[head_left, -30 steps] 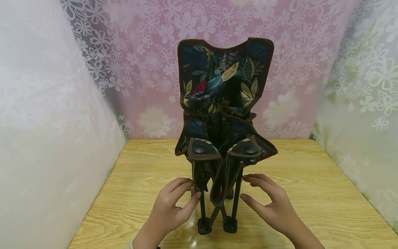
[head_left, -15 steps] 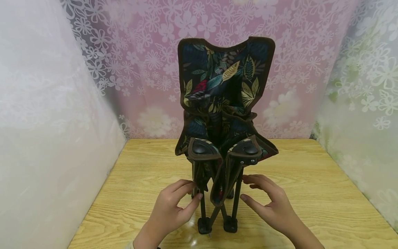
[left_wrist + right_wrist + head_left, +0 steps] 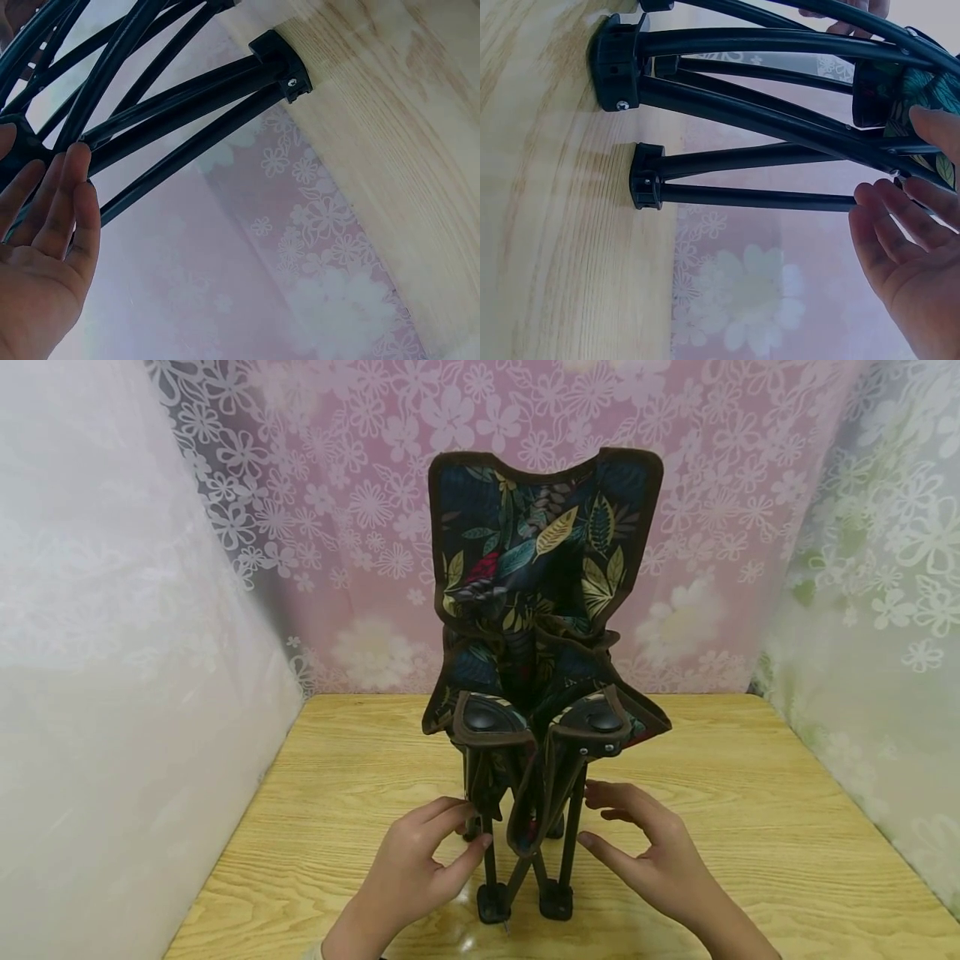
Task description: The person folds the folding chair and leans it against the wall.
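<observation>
I'm apparently lining up left hand (image 3: 414, 853) and right hand (image 3: 658, 853) beside the chair legs (image 3: 572, 828), fingers relaxed, gripping nothing. Next, I'm probably needing firmer contact.

One folding chair (image 3: 577, 672), one worktop (image 3: 772, 802), one left hand (image 3: 414, 864) and one right hand (image 3: 654, 852) — two in all. On the chair: four dark feet (image 3: 555, 902), two round black caps (image 3: 602, 721) — and two silver rivets (image 3: 583, 751) at one front corner.
</observation>
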{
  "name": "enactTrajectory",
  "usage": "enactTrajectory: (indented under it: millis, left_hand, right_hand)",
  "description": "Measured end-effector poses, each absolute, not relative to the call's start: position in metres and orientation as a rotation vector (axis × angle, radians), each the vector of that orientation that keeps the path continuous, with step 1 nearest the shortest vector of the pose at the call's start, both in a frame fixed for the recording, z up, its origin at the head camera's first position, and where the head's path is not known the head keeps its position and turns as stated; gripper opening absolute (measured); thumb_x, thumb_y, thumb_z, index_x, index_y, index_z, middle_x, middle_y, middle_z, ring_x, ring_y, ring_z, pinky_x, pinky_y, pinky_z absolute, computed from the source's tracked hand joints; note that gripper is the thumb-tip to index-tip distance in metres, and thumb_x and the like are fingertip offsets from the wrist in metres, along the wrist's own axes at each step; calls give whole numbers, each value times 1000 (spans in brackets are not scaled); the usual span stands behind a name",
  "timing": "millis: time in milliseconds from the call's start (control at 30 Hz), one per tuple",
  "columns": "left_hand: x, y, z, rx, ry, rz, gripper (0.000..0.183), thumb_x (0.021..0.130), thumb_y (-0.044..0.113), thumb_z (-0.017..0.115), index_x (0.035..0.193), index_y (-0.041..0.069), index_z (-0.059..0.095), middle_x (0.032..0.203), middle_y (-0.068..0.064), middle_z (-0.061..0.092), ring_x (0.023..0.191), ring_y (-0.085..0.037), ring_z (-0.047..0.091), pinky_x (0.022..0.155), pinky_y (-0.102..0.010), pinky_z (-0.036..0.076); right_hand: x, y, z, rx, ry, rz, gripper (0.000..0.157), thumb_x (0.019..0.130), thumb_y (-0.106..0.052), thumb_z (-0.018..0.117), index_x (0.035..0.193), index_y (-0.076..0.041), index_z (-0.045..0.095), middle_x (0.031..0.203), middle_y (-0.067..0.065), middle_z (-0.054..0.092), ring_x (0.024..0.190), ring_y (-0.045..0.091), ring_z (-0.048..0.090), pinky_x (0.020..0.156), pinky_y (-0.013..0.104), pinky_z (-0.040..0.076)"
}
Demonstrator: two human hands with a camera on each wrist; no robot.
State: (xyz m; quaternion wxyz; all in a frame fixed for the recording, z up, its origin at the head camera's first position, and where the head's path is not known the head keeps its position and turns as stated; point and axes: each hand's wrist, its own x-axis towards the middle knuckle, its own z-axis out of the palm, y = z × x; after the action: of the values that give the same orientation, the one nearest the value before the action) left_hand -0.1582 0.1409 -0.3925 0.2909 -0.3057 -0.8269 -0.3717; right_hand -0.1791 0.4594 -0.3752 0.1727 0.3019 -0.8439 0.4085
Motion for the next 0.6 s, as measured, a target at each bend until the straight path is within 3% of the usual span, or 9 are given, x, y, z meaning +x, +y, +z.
enactTrajectory:
  millis: [300, 600]
  left_hand:
    - [-156, 141, -394, -806, -2245, -982, 22, 94, 17, 81, 116, 17, 78, 104, 4, 77, 83, 0, 69, 75, -20, 59]
    - [-155, 139, -398, -792, -2283, -1063, 15, 96, 17, 80, 111, 21, 76, 113, 8, 74, 87, -2, 69, 72, -20, 58]
  right_hand:
    - [-179, 459, -379, 855, -2401, 1165, 65, 85, -6, 89, 142, -21, 64, 134, 0, 72, 112, 14, 71, 90, 26, 61]
    - [-180, 460, -384, 781, -2528, 1155, 59, 90, -18, 88, 142, -28, 63, 135, -7, 70, 114, 10, 70, 89, 32, 63]
